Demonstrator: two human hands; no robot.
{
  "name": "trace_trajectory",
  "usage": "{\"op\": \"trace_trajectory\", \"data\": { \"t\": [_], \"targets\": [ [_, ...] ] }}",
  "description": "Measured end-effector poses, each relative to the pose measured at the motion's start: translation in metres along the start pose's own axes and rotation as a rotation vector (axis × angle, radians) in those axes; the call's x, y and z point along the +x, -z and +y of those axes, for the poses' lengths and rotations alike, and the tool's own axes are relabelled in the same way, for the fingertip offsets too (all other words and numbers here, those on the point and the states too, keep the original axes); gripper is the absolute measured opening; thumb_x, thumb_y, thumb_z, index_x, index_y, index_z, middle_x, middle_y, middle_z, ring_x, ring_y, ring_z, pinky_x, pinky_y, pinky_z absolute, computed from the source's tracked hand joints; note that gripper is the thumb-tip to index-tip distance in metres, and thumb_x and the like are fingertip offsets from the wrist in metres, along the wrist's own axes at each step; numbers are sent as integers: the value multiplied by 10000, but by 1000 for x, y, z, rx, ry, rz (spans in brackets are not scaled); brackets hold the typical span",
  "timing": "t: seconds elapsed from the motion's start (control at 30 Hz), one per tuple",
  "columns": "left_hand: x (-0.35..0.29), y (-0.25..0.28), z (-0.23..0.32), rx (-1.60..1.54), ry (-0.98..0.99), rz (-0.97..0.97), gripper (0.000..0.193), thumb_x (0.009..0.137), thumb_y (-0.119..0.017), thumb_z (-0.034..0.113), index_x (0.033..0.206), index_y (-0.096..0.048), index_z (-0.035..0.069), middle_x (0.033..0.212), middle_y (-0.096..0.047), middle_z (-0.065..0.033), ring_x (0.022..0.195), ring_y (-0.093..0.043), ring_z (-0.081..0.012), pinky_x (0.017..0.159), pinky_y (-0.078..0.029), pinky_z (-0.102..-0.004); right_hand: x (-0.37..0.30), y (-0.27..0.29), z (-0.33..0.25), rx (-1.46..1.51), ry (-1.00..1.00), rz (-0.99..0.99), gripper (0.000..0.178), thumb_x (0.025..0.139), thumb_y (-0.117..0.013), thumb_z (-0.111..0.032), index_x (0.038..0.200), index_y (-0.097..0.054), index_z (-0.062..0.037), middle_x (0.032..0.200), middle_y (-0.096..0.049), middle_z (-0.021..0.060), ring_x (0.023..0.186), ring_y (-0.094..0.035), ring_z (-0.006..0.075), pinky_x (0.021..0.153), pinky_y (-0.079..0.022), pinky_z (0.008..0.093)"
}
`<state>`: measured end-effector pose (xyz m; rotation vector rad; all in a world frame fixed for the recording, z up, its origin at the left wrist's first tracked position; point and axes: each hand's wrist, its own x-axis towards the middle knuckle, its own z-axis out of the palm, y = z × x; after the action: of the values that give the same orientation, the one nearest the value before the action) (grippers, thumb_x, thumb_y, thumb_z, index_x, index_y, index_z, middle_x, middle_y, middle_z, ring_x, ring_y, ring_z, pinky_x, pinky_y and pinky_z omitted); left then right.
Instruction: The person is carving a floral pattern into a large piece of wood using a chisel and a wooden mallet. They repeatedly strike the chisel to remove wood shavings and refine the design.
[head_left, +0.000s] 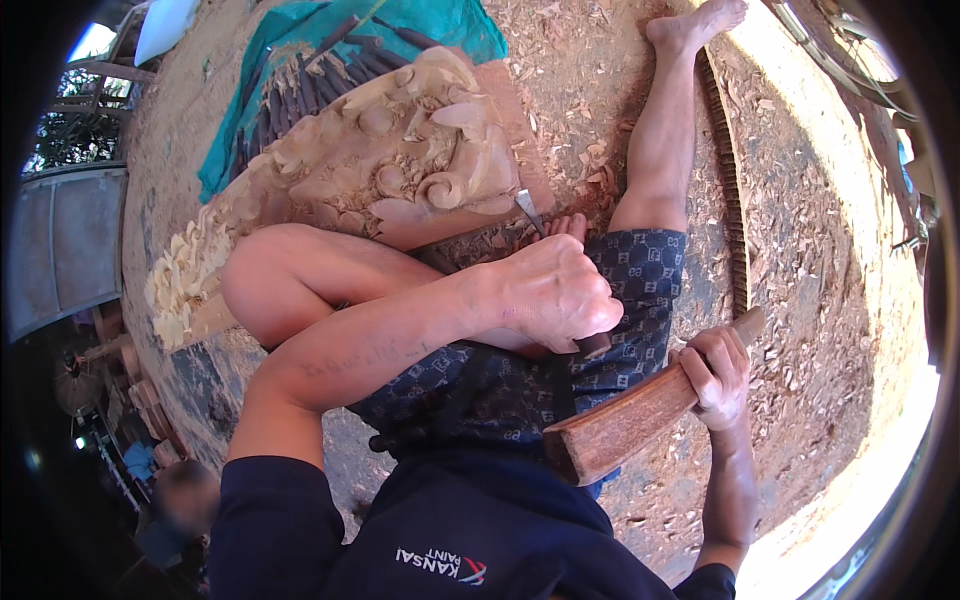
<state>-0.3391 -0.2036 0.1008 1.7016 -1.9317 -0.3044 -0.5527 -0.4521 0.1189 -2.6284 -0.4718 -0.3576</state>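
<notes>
My left hand [560, 292] is closed in a fist around a chisel [529, 209]. Its flat metal blade sticks out beyond the fist toward the carving, and the butt of its handle shows below the fist. The carved wooden panel [345, 165], with scrolls and leaf shapes in relief, lies in front of me; the blade tip is by its lower right corner. On the right, my right hand [716, 378] grips a wooden mallet [630, 425] by its narrow end. The mallet's thick, squared head points left, over my lap, apart from the chisel.
Beyond the panel, several dark-handled tools [310, 85] lie on a green cloth [462, 25]. Wood chips [800, 290] litter the ground. A long, notched strip [728, 180] runs beside my outstretched right leg [662, 140]. My bent left leg [290, 275] borders the panel. Another person [185, 505] is at lower left.
</notes>
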Motion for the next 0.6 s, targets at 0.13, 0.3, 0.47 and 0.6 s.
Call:
{"op": "trace_trajectory", "data": {
  "t": [0.13,0.3,0.47,0.6],
  "targets": [
    [1,-1,0,27,50,-23,231,682,-819,218,714,-613,119,637,-659,-53,653,-740,-296,525,-547,-449,7,-2,-19,26,-173,-9,515,788,-837,-81,1246,-607,-38,958,-656,148,809,-670,377,727,-530,487],
    [3,-3,-1,14,57,3,234,660,-835,222,732,-642,113,638,-668,-68,639,-734,-321,532,-556,-469,3,-16,-9,53,-140,-94,523,831,-855,-200,1262,-611,-30,986,-688,164,831,-692,379,735,-524,493],
    [7,5,0,-22,99,-38,190,724,-785,233,726,-635,117,628,-655,-81,641,-733,-325,558,-566,-475,-9,-18,-24,116,-206,31,600,719,-842,-120,1271,-617,-53,987,-684,148,832,-686,367,735,-540,509],
    [7,0,3,-22,118,28,161,762,-754,202,735,-616,122,647,-662,-76,655,-734,-331,565,-551,-483,-8,-21,-28,170,-343,-30,610,698,-859,-93,1259,-621,-68,962,-682,142,806,-689,379,734,-536,493]
  ]
}}
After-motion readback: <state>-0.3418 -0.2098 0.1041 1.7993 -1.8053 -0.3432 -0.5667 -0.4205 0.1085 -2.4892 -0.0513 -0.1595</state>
